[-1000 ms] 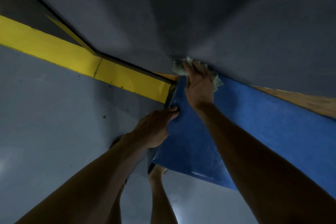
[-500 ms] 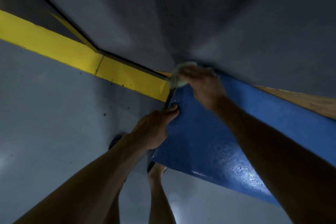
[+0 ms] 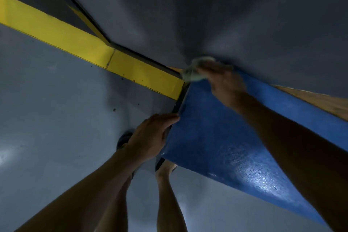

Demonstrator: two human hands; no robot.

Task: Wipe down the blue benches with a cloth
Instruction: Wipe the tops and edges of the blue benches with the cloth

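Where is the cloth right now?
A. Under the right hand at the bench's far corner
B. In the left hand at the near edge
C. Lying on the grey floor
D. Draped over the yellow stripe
A: the right hand presses the pale cloth at the far corner of the blue bench, while the left hand rests on the bench's side edge without a cloth.

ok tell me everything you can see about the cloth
The cloth is a small, pale greenish rag, crumpled and motion-blurred. It sits at the far corner of the blue bench, where the bench meets the grey wall. The right hand presses on it, covering most of it.
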